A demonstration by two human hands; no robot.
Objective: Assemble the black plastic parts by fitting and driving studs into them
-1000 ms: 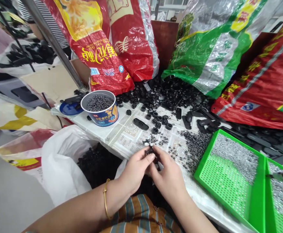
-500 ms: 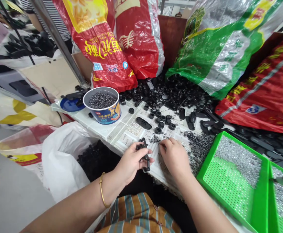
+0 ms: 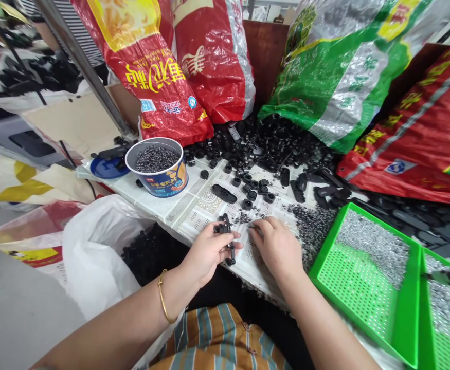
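My left hand holds a slim black plastic part with small round pieces along it, tilted over the table's front edge. Fingers and thumb wrap its middle, hiding some of it. Close by on the right, my right hand is bent down at the tabletop, fingertips drawn together beside a scatter of tiny black pieces. Whatever sits between those fingertips is too small to make out. Beyond both hands lie a flat oval black part and several black wheels.
A tub of tiny dark pieces stands left on the table. Green perforated trays with small silvery pieces are at right, beside a dark heap of tiny parts. Red and green sacks back the black parts. A white bag hangs below left.
The view has shifted slightly. My right hand's fingertips have come a little nearer the tiny black pieces. My left hand keeps hold of the black plastic part.
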